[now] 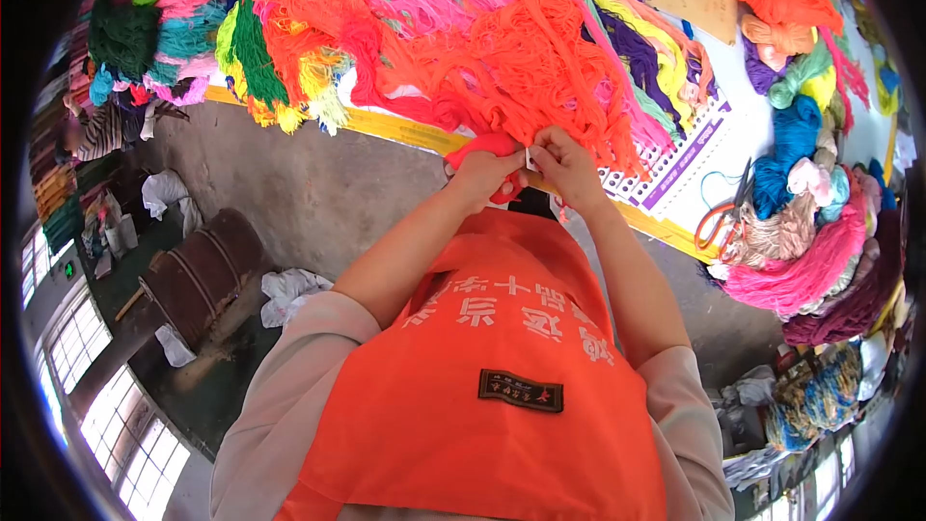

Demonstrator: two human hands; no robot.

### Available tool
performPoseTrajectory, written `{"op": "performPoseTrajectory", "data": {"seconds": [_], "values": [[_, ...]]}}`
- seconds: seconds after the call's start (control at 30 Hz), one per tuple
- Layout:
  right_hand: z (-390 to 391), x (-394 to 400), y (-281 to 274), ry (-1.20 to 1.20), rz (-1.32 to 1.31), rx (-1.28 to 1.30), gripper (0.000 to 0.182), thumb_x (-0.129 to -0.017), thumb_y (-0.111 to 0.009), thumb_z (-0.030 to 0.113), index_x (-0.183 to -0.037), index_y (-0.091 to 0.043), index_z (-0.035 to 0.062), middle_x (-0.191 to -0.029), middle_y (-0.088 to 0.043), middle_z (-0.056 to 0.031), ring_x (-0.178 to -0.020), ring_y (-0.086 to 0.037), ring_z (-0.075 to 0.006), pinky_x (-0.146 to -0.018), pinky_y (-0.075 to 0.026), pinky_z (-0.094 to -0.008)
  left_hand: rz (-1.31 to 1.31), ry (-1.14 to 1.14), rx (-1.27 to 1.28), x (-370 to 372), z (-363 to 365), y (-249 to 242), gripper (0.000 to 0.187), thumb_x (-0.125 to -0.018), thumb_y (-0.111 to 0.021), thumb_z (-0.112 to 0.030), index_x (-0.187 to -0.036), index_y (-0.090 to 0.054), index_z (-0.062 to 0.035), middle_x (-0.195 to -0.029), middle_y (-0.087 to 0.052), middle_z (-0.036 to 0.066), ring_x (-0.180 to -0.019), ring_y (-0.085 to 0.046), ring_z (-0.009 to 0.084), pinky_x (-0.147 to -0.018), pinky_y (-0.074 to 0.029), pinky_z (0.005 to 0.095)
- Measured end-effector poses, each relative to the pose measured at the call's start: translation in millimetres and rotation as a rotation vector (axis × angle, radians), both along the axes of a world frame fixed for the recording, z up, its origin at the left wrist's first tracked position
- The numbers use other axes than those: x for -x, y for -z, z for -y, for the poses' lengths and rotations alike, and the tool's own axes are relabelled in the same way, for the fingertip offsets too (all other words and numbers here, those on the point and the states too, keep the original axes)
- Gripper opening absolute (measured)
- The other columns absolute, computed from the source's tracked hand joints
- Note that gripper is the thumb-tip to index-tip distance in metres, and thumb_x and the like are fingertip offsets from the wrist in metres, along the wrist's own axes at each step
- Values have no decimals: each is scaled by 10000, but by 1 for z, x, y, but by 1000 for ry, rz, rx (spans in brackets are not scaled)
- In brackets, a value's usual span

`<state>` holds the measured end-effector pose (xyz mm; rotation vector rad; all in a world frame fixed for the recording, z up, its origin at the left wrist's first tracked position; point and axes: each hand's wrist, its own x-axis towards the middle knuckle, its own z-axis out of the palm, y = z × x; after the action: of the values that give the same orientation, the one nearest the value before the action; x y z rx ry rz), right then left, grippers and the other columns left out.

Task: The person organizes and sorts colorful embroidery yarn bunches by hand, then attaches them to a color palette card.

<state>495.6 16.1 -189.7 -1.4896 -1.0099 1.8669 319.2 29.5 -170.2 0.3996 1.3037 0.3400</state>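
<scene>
At the table's front edge my left hand (484, 177) is closed round a bundle of red yarn (497, 144), with part of the bundle showing below the fingers. Close beside it on the right, my right hand (567, 170) is closed in a pinch. A small white tag (530, 160) sits between the fingertips of both hands. Behind them, a large heap of loose orange-red yarn (521, 68) spreads over the table and reaches down to the hands. Fine detail at the fingertips is too small to tell.
Pink, yellow and purple skeins (641, 48) lie behind the heap. Right of my hands are a white sheet with rows of holes (666, 174), orange-handled scissors (716, 225) and more yarn bundles (801, 270). Green yarn (253, 48) hangs over the left edge.
</scene>
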Motion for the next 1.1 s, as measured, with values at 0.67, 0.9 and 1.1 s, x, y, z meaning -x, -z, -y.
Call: {"op": "performPoseTrajectory", "data": {"seconds": [0.67,0.9,1.1], "values": [[2,3,-10,-100,398,-226,225,-916,-643,323,-1045,-610,141,-859,-686,-81,-784,-673,-300,-690,-512,-400,-51,-79,-110,66,-39,-34,226,-963,-629,-284,-931,-642,-61,-644,-556,20,-486,-450,94,-465,-342,241],[1,3,-9,-104,409,-228,226,-915,-645,325,-1041,-608,141,-857,-685,-87,-780,-672,-302,-677,-507,-402,-87,-63,-42,60,-34,-18,283,-949,-651,-298,-1042,-635,-31,-714,-579,24,-554,-474,90,-449,-348,222],[-1,5,-11,-104,435,-204,245,-902,-663,336,-1038,-610,140,-870,-689,-84,-795,-678,-300,-682,-513,-401,414,-163,147,52,-30,-35,289,-992,-555,-308,-1038,-609,-28,-863,-625,39,-610,-503,89,-439,-360,186]]}}
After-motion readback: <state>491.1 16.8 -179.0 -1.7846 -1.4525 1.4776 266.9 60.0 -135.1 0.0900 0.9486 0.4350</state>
